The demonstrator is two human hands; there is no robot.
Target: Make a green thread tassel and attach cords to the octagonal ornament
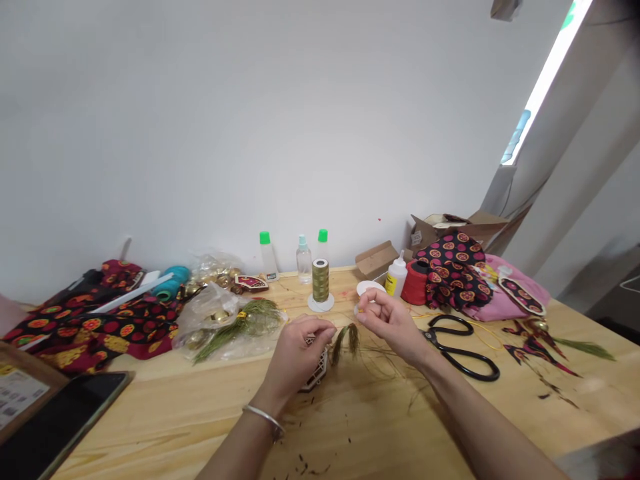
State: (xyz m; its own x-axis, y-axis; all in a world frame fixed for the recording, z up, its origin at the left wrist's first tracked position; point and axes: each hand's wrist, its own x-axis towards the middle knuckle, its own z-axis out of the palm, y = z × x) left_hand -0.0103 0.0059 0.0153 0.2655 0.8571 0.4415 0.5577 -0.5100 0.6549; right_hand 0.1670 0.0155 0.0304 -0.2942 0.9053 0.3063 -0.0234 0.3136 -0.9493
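My left hand (299,352) is closed around a small bundle of green-brown feather strands (346,342) and rests on a white hexagonal lattice piece (317,375). My right hand (389,318) is pinched shut just to the right of the bundle, at a thin golden thread (345,315) that runs toward a spool of olive-gold thread (321,281) standing upright behind the hands. A silver bangle (265,419) sits on my left wrist.
Black scissors (460,348) lie right of my right hand. Glue bottles (269,256), a red spool (415,283), patterned fabric (453,267) and cardboard boxes (453,227) line the back. A plastic bag with feathers (227,323) and more fabric (85,320) lie left. A dark tablet (65,417) lies at the near left.
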